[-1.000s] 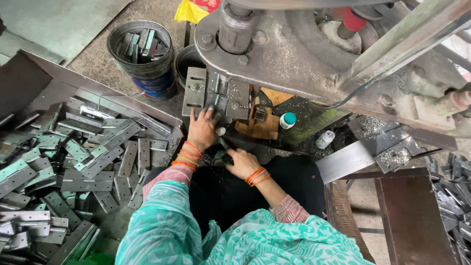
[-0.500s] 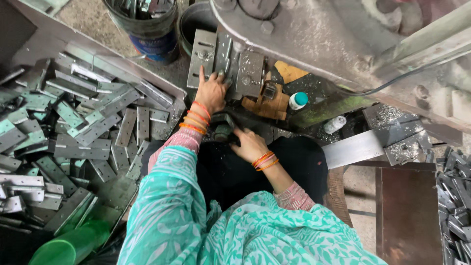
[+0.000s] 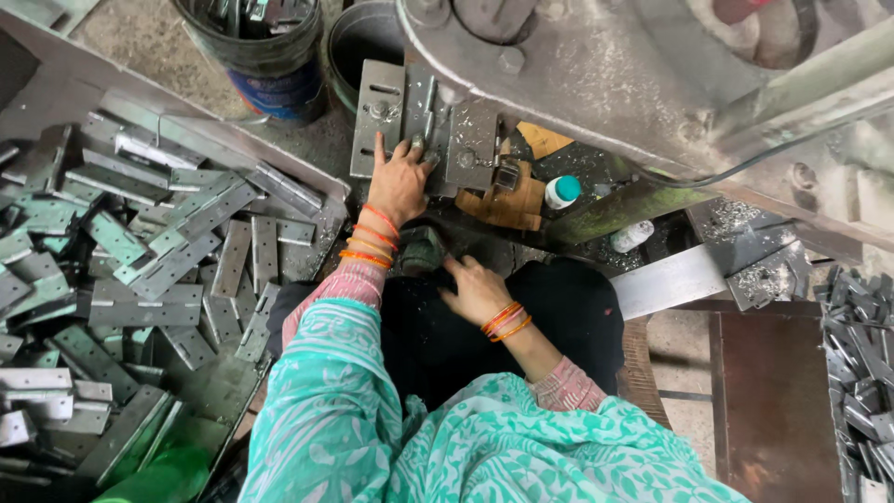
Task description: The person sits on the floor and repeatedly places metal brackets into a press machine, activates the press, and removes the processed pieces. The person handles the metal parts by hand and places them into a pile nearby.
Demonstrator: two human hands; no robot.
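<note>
Left hand (image 3: 399, 183) rests flat on the press die (image 3: 424, 126), right hand (image 3: 477, 289) fingers a dark part (image 3: 421, 250) loosely; hinge pile (image 3: 149, 251) mostly unprocessed.

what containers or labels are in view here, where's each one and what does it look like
Dark bucket: top left, round, blue printed label band, metal pieces inside.
Second round bucket: right beside it, dark inside.
Small white bottle, teal cap: on the press bed, right of the left hand.
Pale bottle: lying further right.
No signs or screens.
</note>
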